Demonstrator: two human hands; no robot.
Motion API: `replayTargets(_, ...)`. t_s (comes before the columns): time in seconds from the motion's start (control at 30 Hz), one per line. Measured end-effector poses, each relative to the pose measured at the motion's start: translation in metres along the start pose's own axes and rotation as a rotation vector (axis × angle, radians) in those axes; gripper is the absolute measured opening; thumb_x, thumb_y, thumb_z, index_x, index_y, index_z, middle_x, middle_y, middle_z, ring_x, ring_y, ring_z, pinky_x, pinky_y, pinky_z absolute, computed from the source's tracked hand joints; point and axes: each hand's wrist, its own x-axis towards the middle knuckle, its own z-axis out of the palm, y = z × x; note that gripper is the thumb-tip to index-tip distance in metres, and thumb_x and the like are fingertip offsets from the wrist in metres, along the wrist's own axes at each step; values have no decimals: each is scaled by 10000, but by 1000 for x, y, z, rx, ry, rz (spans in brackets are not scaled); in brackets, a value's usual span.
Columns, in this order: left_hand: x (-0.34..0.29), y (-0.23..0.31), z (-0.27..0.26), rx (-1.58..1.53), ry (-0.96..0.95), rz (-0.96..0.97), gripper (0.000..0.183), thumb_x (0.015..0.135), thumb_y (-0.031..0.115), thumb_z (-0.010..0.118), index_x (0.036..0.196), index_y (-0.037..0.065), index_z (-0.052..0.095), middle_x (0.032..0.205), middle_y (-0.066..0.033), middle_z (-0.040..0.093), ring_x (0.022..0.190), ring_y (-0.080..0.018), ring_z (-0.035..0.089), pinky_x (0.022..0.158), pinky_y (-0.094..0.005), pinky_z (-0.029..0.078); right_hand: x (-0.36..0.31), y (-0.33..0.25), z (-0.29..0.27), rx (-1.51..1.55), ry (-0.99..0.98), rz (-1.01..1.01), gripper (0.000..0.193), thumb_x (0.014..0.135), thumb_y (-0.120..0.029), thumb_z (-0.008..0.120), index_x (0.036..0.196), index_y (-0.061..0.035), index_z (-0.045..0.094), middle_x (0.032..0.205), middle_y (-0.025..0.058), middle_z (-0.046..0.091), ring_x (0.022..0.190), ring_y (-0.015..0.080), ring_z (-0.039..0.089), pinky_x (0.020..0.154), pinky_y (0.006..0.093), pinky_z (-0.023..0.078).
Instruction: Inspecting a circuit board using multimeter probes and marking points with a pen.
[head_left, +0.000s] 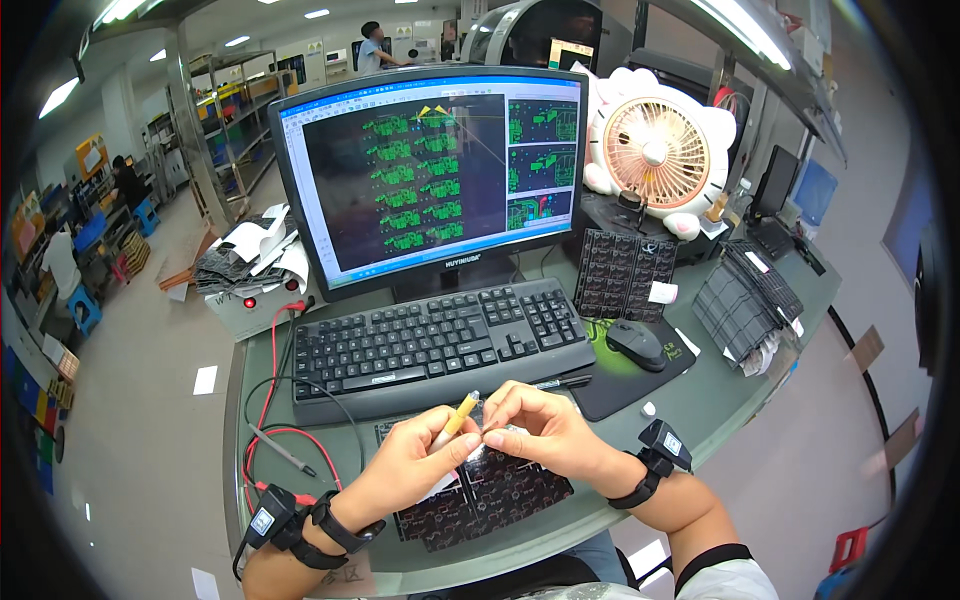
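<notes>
My left hand (408, 465) is closed around a pen-like stick with a yellow and white barrel (457, 420), which points up and away from me. My right hand (545, 428) is closed in a pinch, its fingertips meeting those of the left. What lies between the right fingertips is too small to make out. Under both hands lies a dark circuit board panel (520, 492) with rows of printed patterns, partly hidden by them. A black pen (563, 381) rests just beyond the right hand, along the front of the keyboard.
A black keyboard (440, 340) and a monitor (430, 180) stand ahead. At the right are a mouse (636, 345) on a mat, a small white cap (649, 409), stacked dark panels (745, 300) and a fan (655, 152). Red and black test leads (262, 430) curl on the left.
</notes>
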Motion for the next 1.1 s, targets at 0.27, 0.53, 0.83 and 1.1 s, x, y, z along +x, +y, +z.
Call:
replayTargets(0.27, -5, 5, 0, -329, -182, -168, 271, 979, 283, 567, 1114, 47, 574, 758, 85, 425, 595, -3, 338, 493, -189, 283, -6, -6, -1, 148, -9, 91, 147, 894, -52, 659, 1026, 2, 622, 1054, 57, 589, 963, 113, 581, 869, 264, 470)
replayTargets(0.53, -5, -1, -1, -233, -175, -1, 312, 1014, 272, 480, 1156, 15, 588, 776, 35, 474, 620, -35, 404, 551, -214, 355, -11, -6, -13, 44, -4, -147, 153, 891, -58, 668, 1018, 10, 617, 1017, 79, 616, 946, 138, 604, 848, 285, 487)
replayTargets(0.83, 0, -4, 3, 311, 8, 263, 227, 969, 192, 562, 1064, -6, 620, 916, -45, 576, 835, -101, 535, 768, -237, 439, -11, -15, -2, 249, 274, 19, 173, 912, -190, 659, 849, -66, 556, 761, 65, 618, 791, 157, 597, 952, 393, 439)
replayTargets(1.1, 2, -12, 5, 152, 77, 268, 186, 887, 85, 652, 1037, -24, 636, 975, -91, 585, 887, -140, 577, 759, -260, 516, -12, -16, -3, 245, 283, 78, 184, 924, -203, 644, 834, -76, 545, 746, 50, 608, 779, 148, 560, 952, 377, 420)
